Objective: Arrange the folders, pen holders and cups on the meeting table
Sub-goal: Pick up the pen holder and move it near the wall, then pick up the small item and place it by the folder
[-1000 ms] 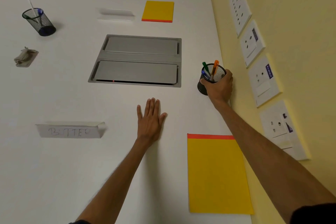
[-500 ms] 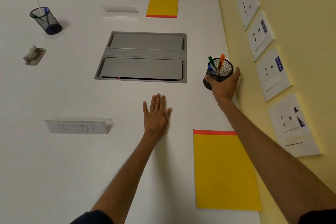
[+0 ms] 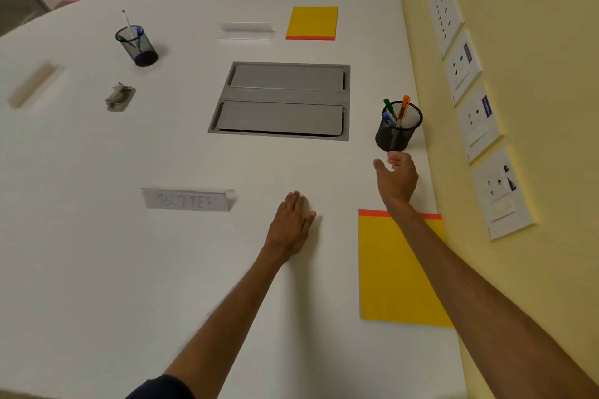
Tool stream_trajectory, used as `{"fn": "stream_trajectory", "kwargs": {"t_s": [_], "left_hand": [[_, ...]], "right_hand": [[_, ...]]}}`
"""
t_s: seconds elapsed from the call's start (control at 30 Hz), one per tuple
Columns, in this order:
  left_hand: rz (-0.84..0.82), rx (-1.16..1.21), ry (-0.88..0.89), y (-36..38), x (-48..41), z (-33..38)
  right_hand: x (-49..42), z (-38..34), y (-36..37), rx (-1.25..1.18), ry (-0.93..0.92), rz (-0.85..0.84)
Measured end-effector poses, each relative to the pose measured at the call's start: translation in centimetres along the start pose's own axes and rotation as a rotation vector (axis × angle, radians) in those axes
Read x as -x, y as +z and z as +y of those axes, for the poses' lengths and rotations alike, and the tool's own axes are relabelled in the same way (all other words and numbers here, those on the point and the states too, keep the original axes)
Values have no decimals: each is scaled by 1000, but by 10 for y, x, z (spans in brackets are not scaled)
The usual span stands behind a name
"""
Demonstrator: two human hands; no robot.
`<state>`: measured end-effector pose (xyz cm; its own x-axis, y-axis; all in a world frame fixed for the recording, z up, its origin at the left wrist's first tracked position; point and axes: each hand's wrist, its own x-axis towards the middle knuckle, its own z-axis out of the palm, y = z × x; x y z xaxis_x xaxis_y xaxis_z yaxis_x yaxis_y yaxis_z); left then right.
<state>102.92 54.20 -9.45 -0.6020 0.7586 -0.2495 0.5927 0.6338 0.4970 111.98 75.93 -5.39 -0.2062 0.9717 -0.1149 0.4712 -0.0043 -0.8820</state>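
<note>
A black mesh pen holder (image 3: 397, 134) with green, orange and blue pens stands upright near the table's right edge. My right hand (image 3: 396, 179) hovers just in front of it, fingers relaxed and apart, holding nothing. My left hand (image 3: 292, 225) lies flat on the white table (image 3: 97, 269). A yellow folder (image 3: 393, 272) with an orange strip lies under my right forearm. A second yellow folder (image 3: 312, 23) lies at the far side. Another mesh pen holder (image 3: 137, 46) with pens stands at the far left.
A grey cable hatch (image 3: 282, 100) is set into the table's middle. Folded paper name cards (image 3: 188, 199) (image 3: 247, 30) (image 3: 34, 84) stand on the table, and a small grey object (image 3: 120, 97) lies at the left. Socket panels (image 3: 479, 121) line the yellow wall at the right.
My right hand let go of the near pen holder and drew back toward me. The holder stays upright near the wall. My left hand remained flat; the camera view shifted.
</note>
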Motion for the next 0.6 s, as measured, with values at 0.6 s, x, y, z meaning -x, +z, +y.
{"fn": "stream_trajectory", "kwargs": {"t_s": [0.6], "left_hand": [[274, -138, 96, -134, 158, -49]], "right_hand": [[220, -55, 8, 18, -243, -345]]}}
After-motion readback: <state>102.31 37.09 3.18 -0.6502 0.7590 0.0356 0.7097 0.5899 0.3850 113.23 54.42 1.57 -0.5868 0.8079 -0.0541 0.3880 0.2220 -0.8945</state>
